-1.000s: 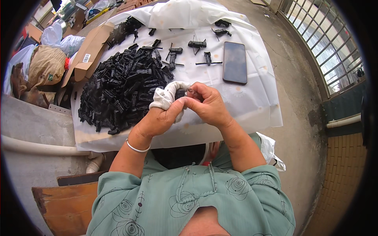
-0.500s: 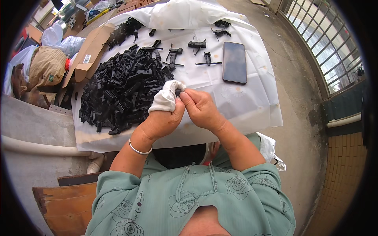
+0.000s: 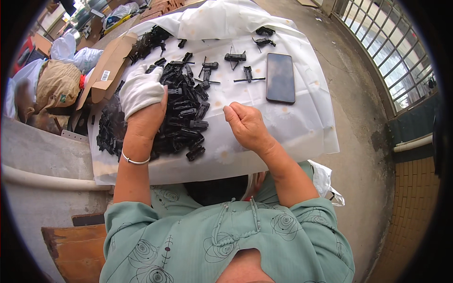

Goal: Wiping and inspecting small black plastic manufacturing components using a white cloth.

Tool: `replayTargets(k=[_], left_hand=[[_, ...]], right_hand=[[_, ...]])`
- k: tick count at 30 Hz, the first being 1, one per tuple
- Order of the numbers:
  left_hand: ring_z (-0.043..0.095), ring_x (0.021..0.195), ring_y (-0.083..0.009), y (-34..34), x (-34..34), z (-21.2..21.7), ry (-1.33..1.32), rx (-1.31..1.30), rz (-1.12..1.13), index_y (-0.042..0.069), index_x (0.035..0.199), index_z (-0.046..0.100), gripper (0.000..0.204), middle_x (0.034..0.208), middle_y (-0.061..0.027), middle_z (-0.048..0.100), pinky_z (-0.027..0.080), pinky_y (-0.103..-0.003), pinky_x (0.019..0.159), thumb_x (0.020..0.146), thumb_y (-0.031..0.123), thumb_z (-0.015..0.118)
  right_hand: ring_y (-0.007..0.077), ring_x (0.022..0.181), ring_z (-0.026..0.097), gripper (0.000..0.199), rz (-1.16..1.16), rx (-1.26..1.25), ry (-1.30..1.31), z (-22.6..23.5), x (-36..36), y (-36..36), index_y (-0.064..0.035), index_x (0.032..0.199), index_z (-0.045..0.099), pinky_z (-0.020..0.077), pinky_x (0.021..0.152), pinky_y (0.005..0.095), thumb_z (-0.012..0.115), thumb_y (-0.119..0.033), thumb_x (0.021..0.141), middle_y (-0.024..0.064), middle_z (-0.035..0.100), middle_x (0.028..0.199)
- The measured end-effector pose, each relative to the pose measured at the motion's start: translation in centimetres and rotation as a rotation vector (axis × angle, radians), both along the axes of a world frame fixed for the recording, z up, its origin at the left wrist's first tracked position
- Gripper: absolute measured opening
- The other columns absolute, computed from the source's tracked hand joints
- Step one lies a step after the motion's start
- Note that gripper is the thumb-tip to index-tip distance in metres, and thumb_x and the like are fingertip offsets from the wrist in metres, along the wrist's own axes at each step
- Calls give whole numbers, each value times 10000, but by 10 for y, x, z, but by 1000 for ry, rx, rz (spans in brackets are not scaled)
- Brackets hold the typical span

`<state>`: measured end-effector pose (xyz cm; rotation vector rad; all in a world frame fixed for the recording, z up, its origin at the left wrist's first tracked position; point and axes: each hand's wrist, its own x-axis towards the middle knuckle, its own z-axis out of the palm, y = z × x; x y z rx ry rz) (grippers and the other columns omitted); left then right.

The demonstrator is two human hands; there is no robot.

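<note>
Nearest the person, the right hand (image 3: 246,125) hovers over the white sheet (image 3: 302,127), just right of the pile of black plastic parts (image 3: 181,111). Its fingers are curled into a loose fist; whether a small part sits inside it I cannot tell, since the palm faces away.

The left hand (image 3: 141,96), with a white cloth glove over the fingers and a thin bangle (image 3: 134,160) at the wrist, lies on the left of the pile, fingers spread flat on the parts and pressing or raking into them, with nothing plainly gripped.

The pile itself is still large. It covers much of the left half of the sheet, from the near edge up toward the open cardboard box (image 3: 106,70) beside it, so most of the parts look unhandled.

Beyond the pile, toward the far side of the sheet, only a handful of finished-looking pieces (image 3: 226,66) lie singly, each a black body with a thin pin or wire standing out. Two more black pieces (image 3: 264,37) lie farther off, near the bunched white fabric.

Right of those pieces, a dark phone (image 3: 280,78) lies flat, screen up.

Judging by the few pieces set apart against the heap that remains, the work seems at an early stage, with nearly all of the pile still to go through.
</note>
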<state>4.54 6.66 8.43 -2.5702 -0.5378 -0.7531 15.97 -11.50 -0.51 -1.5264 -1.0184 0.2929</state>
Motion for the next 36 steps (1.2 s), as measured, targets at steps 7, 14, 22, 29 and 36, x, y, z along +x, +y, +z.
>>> replayTargets(k=[7, 14, 22, 29, 36], left_hand=[[584, 932, -352, -1, 110, -35, 452, -555, 123, 56, 975, 608, 290, 996, -178, 616, 454, -425, 802, 822, 297, 560], [602, 883, -344, -21, 104, -45, 393, -500, 29, 45, 943, 606, 210, 957, -178, 618, 487, -420, 729, 777, 170, 573], [569, 675, -315, -77, 43, -41, -9, -405, -598, 39, 877, 561, 153, 757, -144, 583, 469, -390, 608, 746, 97, 614], [514, 561, -89, -79, 11, -26, -304, -2124, -309, 14, 1042, 573, 272, 816, -48, 577, 405, -207, 479, 928, 239, 470], [610, 704, -113, -78, 6, -35, -201, -2505, -579, 24, 1036, 574, 201, 843, -68, 622, 494, -247, 552, 879, 150, 563]], right_hand=[[298, 505, 383, 275, -15, 28, -164, -1, 4, 1, 1, 670, 432, 361, 499, 357, 517, -139, 892, 160, 420, 576], [166, 509, 427, 173, -236, 99, -81, 0, 16, -7, 6, 818, 541, 387, 512, 300, 547, -156, 881, 86, 498, 582], [26, 599, 421, 184, -63, 136, 242, -2, 19, -6, 4, 1001, 563, 362, 528, 183, 570, -140, 888, -40, 520, 709], [15, 521, 336, 110, 300, 316, 617, 14, 23, -26, -39, 972, 575, 275, 458, 176, 535, -115, 903, -76, 449, 678], [16, 554, 353, 168, 176, 310, 74, 3, 17, -18, -23, 1042, 574, 312, 492, 180, 535, -74, 887, -56, 483, 702]])
